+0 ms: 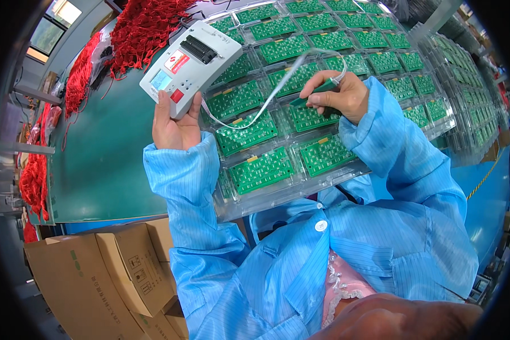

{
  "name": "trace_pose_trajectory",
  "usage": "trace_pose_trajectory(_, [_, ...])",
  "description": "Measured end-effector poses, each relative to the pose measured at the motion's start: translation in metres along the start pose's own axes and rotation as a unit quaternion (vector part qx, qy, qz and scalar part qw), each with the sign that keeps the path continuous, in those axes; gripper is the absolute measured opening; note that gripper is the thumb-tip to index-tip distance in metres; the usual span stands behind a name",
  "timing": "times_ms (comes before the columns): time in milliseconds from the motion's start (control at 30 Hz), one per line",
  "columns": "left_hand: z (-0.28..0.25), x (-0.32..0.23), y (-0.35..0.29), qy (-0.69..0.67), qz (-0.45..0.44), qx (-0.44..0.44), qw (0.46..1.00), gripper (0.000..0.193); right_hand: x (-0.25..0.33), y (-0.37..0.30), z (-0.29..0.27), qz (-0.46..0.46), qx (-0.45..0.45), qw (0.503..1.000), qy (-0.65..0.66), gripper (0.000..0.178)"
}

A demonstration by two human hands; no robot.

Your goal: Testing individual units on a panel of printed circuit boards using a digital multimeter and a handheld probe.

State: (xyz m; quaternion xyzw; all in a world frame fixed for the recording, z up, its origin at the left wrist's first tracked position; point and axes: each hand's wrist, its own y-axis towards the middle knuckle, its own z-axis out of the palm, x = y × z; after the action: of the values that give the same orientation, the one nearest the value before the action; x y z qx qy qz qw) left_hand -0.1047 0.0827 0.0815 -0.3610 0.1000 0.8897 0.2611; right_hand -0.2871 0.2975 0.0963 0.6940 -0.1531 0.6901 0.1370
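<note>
My left hand [174,129] is closed around the lower end of a light grey chip programmer [218,65], which has a small lit screen, a black socket and a red label. My right hand [350,101] pinches a small green circuit-board probe [325,86]. A white cable [279,86] loops from the programmer to this probe. Both are above a clear plastic tray [249,208] holding rows of green circuit boards [260,170]. The probe's tip is close over one board [309,118]; whether it touches, I cannot tell.
More trays of green boards [464,90] are stacked at the right. Bundles of red wires [139,34] lie at the far left of the green tabletop [107,170]. Cardboard boxes [73,277] stand below the table's near left edge.
</note>
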Motion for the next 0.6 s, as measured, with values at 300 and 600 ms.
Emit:
trace_pose_trajectory(300, [0.003,-0.001,-0.001,-0.006,-0.009,-0.001,1.0,0.034,0.001,-0.001,0.0,0.02,-0.012,0.998,-0.05,0.008])
trace_pose_trajectory(600, [-0.001,-0.001,0.0,-0.002,-0.007,0.001,1.0,0.035,-0.004,-0.004,0.01,0.023,-0.078,0.996,-0.045,0.008])
